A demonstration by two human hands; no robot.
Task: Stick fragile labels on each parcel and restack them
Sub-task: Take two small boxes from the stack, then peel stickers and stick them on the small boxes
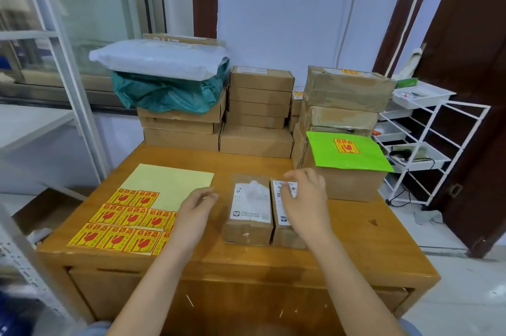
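On the desk, left to right:

Label sheet (128, 215): lies flat at the desk's left front; upper rows already peeled to bare backing, red-and-yellow fragile labels left in the lower rows.

Left hand (191, 215): hovers over the sheet's right edge, fingers loosely curled, tips drawn together; whether a peeled label sits between them cannot be told.

Left small parcel (247, 209): stands at desk centre, long axis running away from the person, white shipping label on top, no fragile label visible.

Right small parcel (282, 215): touches the left one side by side, same orientation; no fragile label visible on the part that shows.

Right hand (306, 199): lies over the right small parcel, fingers bent onto its far end; judged to be steadying or gripping it.

Key relation: both unlabelled parcels lie just right of the left hand, so a label travels a short way rightward from the sheet.

Green mailer (347, 152): rests on a brown box at right rear, fragile label applied; judged the finished stack.

Rear stacks (260, 105): brown boxes piled along the wall.

Wire rack (427, 130): trays hold small loose items, too small to identify.
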